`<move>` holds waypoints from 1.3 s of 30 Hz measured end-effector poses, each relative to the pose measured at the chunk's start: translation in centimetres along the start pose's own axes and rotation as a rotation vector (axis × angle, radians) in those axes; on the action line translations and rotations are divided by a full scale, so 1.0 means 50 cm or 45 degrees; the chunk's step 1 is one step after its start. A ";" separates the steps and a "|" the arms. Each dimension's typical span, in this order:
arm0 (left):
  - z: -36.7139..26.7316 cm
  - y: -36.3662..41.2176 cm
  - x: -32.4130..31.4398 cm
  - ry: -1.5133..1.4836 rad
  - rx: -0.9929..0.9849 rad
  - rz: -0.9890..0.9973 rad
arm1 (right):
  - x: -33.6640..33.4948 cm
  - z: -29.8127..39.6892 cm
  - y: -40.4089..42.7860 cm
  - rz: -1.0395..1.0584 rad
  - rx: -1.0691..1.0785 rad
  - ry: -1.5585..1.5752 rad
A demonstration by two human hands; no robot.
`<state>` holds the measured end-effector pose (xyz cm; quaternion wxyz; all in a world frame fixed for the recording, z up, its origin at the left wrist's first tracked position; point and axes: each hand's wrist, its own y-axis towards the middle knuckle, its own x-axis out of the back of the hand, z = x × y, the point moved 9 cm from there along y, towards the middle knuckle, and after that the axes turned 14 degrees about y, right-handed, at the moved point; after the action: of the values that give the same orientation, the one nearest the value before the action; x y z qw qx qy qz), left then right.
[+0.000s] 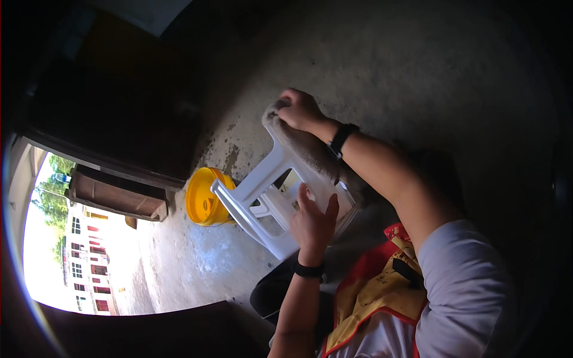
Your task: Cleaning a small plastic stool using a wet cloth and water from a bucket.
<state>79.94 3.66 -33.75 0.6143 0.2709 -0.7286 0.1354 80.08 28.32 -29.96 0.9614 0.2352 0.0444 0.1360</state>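
Observation:
A white plastic stool point(286, 154) is tilted on its side before me, its legs towards the left. With my right hand point(301, 109) I grip a greyish-brown cloth point(309, 150), which lies along the stool's upper leg and side, over the leg's end. My left hand point(314, 223) is lower down at the stool's near side, index finger and thumb spread against the plastic around an opening; its other fingers are mostly hidden. The cloth's lower end lies in shadow.
A yellow plastic bucket point(203, 197) with a wire handle stands on the concrete floor point(206, 259), just beyond the stool's legs. A dark brown bench-like object point(118, 194) stands by a bright doorway at the left. Wet spots mark the floor near the bucket.

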 end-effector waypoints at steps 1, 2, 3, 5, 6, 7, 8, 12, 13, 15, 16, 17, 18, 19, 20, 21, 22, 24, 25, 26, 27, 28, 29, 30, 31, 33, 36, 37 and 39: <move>-0.002 0.001 0.000 0.002 -0.009 -0.015 | 0.036 -0.026 -0.011 -0.095 -0.188 0.129; -0.002 0.002 -0.004 0.022 -0.013 -0.001 | 0.063 -0.053 -0.020 -0.151 -0.210 0.322; -0.007 0.000 -0.006 0.043 -0.016 0.021 | 0.087 -0.064 -0.031 -0.206 -0.238 0.513; -0.009 0.003 0.002 0.049 -0.023 0.042 | 0.108 -0.072 -0.037 -0.253 -0.199 0.584; -0.008 0.001 -0.002 0.054 -0.029 0.080 | 0.123 -0.069 -0.049 -0.303 -0.174 0.648; -0.005 0.001 0.000 0.063 -0.026 0.087 | 0.121 -0.052 -0.052 -0.307 -0.184 0.653; -0.001 0.000 0.001 0.085 -0.024 0.089 | 0.118 -0.008 -0.050 -0.303 -0.006 0.599; -0.004 0.005 -0.001 0.112 -0.043 0.057 | 0.067 0.140 -0.024 0.054 0.680 0.331; -0.008 0.002 -0.004 0.117 -0.039 0.071 | 0.038 0.157 -0.022 0.189 0.834 0.172; -0.019 0.000 -0.001 0.156 -0.060 0.029 | -0.017 0.117 -0.008 0.419 0.636 -0.115; -0.017 0.003 -0.004 0.157 -0.065 0.041 | -0.056 0.074 -0.007 0.644 0.442 -0.402; -0.013 0.006 -0.001 0.148 -0.063 0.026 | -0.066 0.070 -0.003 0.640 0.430 -0.405; -0.009 0.010 0.001 0.138 -0.055 0.005 | -0.076 0.057 0.007 0.635 0.260 -0.328; -0.008 0.010 0.002 0.135 -0.057 0.009 | -0.078 0.042 0.009 0.626 0.091 -0.252; -0.002 0.010 0.000 0.146 -0.028 0.037 | -0.044 0.041 0.010 0.329 0.101 -0.096; -0.001 0.011 -0.002 0.158 -0.003 0.061 | -0.031 0.033 0.014 0.324 0.103 -0.100; -0.006 0.008 -0.004 0.159 -0.008 0.058 | 0.006 0.012 0.021 0.188 -0.026 0.287; -0.025 0.001 0.008 0.205 -0.052 -0.129 | 0.081 -0.053 0.000 -0.144 -0.325 0.633; -0.021 0.003 0.010 0.213 -0.047 -0.130 | 0.121 -0.075 -0.031 -0.325 -0.499 0.593; -0.015 0.004 0.010 0.211 -0.014 -0.091 | 0.118 -0.106 -0.062 -0.335 -0.836 0.762; -0.018 0.001 0.006 0.200 0.009 -0.044 | 0.124 -0.128 -0.103 -0.353 -1.176 0.918; -0.020 0.000 0.009 0.205 0.006 -0.036 | 0.115 -0.145 -0.102 -0.299 -1.002 1.203; -0.013 0.003 0.005 0.166 0.039 0.044 | 0.116 -0.158 -0.116 -0.306 -1.009 1.206; -0.005 0.005 -0.002 0.131 0.072 0.126 | 0.129 -0.099 -0.105 -0.197 -0.724 1.003; 0.006 0.004 0.001 0.148 0.072 0.132 | 0.131 -0.040 -0.091 -0.089 -0.442 0.802; -0.004 -0.006 0.016 0.089 -0.159 0.016 | 0.077 -0.018 -0.066 0.256 -0.244 0.435; -0.029 -0.012 0.006 0.136 -0.261 -0.020 | 0.064 -0.055 -0.064 0.537 0.032 0.919; -0.032 -0.012 0.011 0.148 -0.253 -0.018 | 0.065 -0.054 -0.055 0.539 0.028 0.932; -0.016 -0.014 -0.002 0.160 -0.085 0.199 | 0.048 -0.064 -0.052 0.693 -0.064 0.616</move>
<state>81.01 3.56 -33.79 0.6552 0.1837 -0.7115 0.1751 82.55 28.20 -34.04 0.8570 0.1757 0.2030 0.4398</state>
